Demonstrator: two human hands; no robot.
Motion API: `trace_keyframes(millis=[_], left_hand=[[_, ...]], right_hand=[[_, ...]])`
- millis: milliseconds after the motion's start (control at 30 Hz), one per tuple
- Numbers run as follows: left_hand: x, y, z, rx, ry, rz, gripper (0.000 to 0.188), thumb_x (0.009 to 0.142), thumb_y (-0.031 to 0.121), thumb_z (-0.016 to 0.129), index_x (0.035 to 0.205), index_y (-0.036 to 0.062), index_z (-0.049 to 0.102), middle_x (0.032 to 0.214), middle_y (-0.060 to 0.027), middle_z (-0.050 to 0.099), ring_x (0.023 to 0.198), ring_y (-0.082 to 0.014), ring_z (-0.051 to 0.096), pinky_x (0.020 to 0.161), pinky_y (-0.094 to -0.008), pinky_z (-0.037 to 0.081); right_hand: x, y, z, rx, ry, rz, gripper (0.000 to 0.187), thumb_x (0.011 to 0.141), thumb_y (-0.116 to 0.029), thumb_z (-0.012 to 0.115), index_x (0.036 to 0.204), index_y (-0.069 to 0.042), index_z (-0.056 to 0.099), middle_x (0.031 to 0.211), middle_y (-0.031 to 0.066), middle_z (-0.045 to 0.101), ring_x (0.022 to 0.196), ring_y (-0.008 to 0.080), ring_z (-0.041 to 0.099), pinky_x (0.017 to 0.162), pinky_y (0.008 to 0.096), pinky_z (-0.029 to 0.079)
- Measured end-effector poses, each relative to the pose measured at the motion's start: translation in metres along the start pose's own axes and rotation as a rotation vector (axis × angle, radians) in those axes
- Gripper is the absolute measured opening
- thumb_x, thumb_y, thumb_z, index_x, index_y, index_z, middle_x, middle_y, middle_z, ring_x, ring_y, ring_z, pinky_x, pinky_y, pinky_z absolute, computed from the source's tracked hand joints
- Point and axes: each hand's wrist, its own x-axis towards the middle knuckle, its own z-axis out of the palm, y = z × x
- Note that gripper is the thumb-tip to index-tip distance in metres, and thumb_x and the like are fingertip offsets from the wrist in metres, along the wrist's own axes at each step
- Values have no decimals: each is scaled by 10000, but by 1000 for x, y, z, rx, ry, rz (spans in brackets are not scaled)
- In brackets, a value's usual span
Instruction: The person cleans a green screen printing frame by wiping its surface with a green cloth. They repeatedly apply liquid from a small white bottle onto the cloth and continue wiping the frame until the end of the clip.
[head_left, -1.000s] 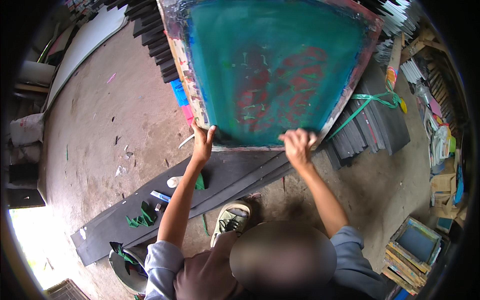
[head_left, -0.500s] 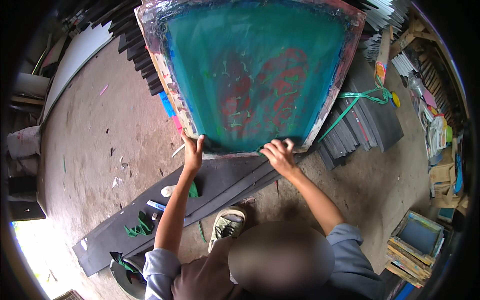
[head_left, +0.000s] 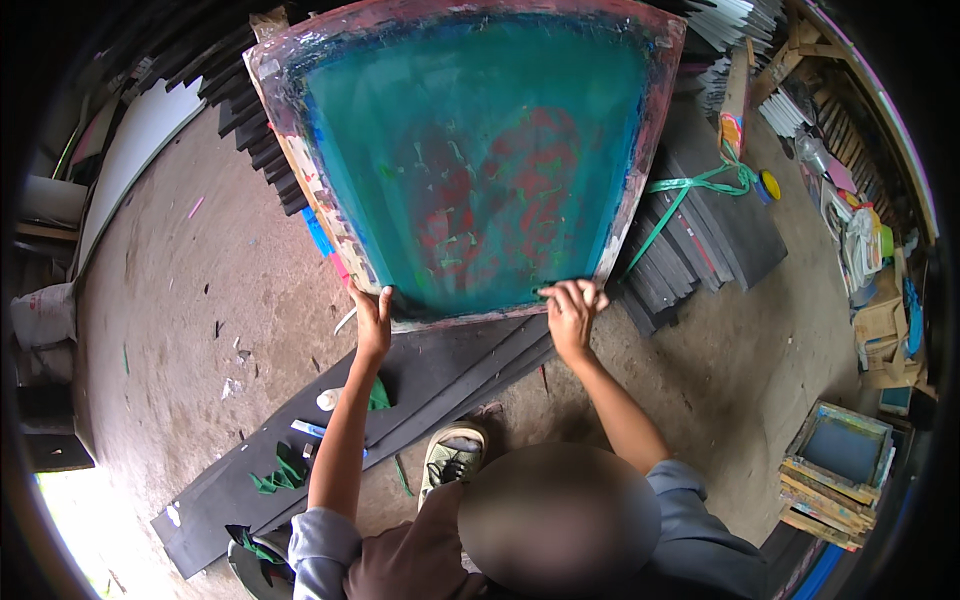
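Note:
A large screen-printing frame (head_left: 480, 200) stands tilted before me. Its teal mesh carries reddish smears and small light-green marks, and its wooden border is caked with paint. My left hand (head_left: 372, 322) grips the lower left corner, thumb in front and fingers partly hidden at the edge. Along the bottom edge, close to the lower right corner, my right hand (head_left: 574, 315) has its fingers bent and drawn together against the mesh. Something small and dark shows at its fingertips, too little of it to name.
Long black sheets (head_left: 420, 390) lie on the floor, with green scraps (head_left: 280, 470), a white bottle (head_left: 328, 399) and a blue-and-white item on them. A stack of black sheets (head_left: 700, 230) tied with green ribbon stands right. Small frames (head_left: 835, 470) are piled at lower right.
My right hand has moved toward the frame's lower right corner along the bottom edge. The frame and left hand sit slightly farther left in view, as does much of the background.

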Motion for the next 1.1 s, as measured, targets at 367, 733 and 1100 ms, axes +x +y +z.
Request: trace_keyframes(millis=[367, 733, 1100], left_hand=[[-6, -10, -11, 21, 95, 9, 687, 920, 182, 486, 1376, -21, 14, 1393, -238, 216, 1298, -284, 232, 1067, -349, 166], [-6, -10, -2, 20, 114, 106, 762, 932, 333, 451, 1364, -93, -8, 1373, -286, 216, 1287, -324, 229, 1068, -363, 147], [-3, -9, 7, 51, 51, 60, 800, 927, 366, 444, 1364, -97, -41, 1430, -282, 81, 1347, -326, 97, 1089, -369, 101]], right_hand=[[153, -36, -38, 65, 463, 148, 141, 712, -59, 649, 819, -138, 601, 818, -7, 578, 861, 213, 461, 771, 374, 309], [177, 14, -54, 82, 591, 27, 291, 762, 71, 493, 1018, -53, 557, 1143, 85, 510, 1068, 258, 474, 898, 405, 340], [66, 25, -15, -46, 25, -142, 591, 855, -255, 541, 1350, -19, 320, 1377, 199, 319, 1323, 362, 226, 1064, 571, 130]])
